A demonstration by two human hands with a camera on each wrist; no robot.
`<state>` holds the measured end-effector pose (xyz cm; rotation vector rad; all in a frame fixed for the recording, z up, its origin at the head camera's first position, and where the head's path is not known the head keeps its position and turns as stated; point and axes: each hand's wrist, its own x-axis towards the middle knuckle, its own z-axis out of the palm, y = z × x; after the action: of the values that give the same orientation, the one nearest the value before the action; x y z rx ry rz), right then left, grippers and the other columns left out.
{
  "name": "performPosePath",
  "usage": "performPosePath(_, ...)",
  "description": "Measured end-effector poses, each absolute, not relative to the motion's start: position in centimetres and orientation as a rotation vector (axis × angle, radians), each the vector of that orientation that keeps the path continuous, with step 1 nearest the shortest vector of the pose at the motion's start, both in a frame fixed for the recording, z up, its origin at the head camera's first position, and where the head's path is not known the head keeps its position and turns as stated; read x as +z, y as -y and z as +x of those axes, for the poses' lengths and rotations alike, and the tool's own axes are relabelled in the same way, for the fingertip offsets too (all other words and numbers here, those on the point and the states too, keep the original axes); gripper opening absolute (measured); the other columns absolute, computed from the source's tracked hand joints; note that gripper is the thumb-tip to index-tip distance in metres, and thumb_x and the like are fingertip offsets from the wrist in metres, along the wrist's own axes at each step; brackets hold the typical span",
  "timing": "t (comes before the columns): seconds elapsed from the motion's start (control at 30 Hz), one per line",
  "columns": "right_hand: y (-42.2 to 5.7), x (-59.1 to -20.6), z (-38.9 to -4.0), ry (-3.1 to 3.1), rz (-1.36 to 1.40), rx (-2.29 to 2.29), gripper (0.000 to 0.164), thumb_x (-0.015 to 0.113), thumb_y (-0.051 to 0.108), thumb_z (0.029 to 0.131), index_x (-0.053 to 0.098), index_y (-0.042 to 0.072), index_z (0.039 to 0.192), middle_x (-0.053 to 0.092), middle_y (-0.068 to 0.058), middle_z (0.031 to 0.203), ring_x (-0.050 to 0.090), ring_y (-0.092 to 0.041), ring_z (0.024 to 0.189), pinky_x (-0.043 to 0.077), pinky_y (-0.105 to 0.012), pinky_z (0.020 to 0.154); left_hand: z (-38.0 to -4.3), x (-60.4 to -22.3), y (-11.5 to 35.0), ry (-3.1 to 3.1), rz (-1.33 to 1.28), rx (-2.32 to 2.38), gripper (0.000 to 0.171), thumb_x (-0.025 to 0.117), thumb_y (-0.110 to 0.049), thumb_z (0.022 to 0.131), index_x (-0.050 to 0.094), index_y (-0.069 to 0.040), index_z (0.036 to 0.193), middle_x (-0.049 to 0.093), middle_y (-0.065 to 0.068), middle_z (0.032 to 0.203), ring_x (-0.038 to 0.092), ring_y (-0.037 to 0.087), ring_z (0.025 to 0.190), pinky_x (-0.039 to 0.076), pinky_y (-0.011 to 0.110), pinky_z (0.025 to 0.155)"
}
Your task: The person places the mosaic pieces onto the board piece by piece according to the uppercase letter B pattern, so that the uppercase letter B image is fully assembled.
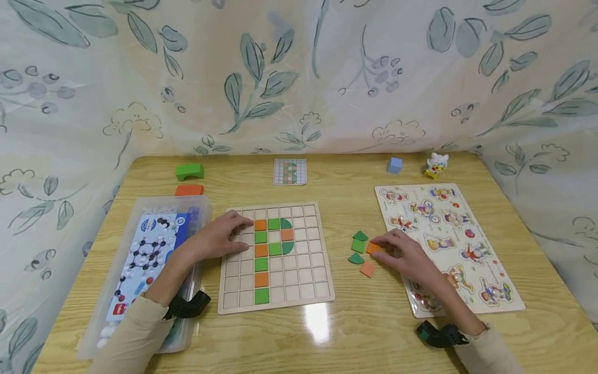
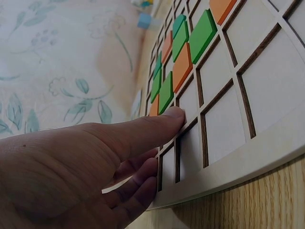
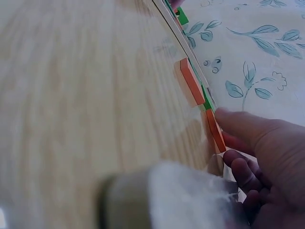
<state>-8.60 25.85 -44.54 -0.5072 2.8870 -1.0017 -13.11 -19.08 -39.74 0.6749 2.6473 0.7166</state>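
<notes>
My left hand (image 1: 217, 236) rests on the left edge of a wooden grid board (image 1: 299, 270), thumb and fingers apart and holding nothing. In the left wrist view its thumb (image 2: 147, 131) touches the grid near the tiles. Green and orange tiles fill a column of the board, and more tiles, some with rounded sides, form a loop at its upper right. Right of the board, my right hand (image 1: 406, 254) pinches an orange square tile (image 1: 373, 248) between thumb and fingers. Beside it lie a green square tile (image 1: 358, 245), two green curved or pointed pieces and another orange tile (image 1: 367, 269).
A patterned card (image 1: 290, 172) lies behind the board. On the left stands a clear plastic box (image 1: 187, 332), with green (image 1: 190, 170) and red blocks behind it. A picture puzzle board (image 1: 448, 223) lies under the right forearm; a blue cube (image 1: 394, 165) and small figurine (image 1: 436, 165) stand beyond.
</notes>
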Motion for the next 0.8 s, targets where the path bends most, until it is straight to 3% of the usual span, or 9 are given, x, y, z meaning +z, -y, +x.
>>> performPosePath(0.23, -25.84, -44.31, -8.5, -2.868, -0.47, -0.989, 0.034, 0.072, 0.036, 0.086, 0.068, 0.021, 0.116, 0.06, 0.005, 0.107, 0.054, -0.006, 0.094, 0.047, -0.026, 0.079, -13.12, -39.79, 19.12, -2.653, 0.688, 0.709, 0.05, 0.072, -0.021, 0.087, 0.057, -0.004, 0.132, 0.055, 0.009, 0.111, 0.05, 0.019, 0.095, 0.045, 0.036, 0.083)
performPosePath(0.8, -25.72, -44.37, -8.59, -2.859, -0.504, -1.005, 0.031, 0.072, 0.03, 0.087, 0.068, 0.019, 0.115, 0.061, 0.001, 0.107, 0.054, -0.008, 0.092, 0.046, -0.025, 0.078, -12.95, -39.48, 19.19, -2.655, 0.678, 0.714, 0.051, 0.072, -0.019, 0.087, 0.057, -0.004, 0.132, 0.055, 0.01, 0.111, 0.051, 0.019, 0.096, 0.045, 0.036, 0.085)
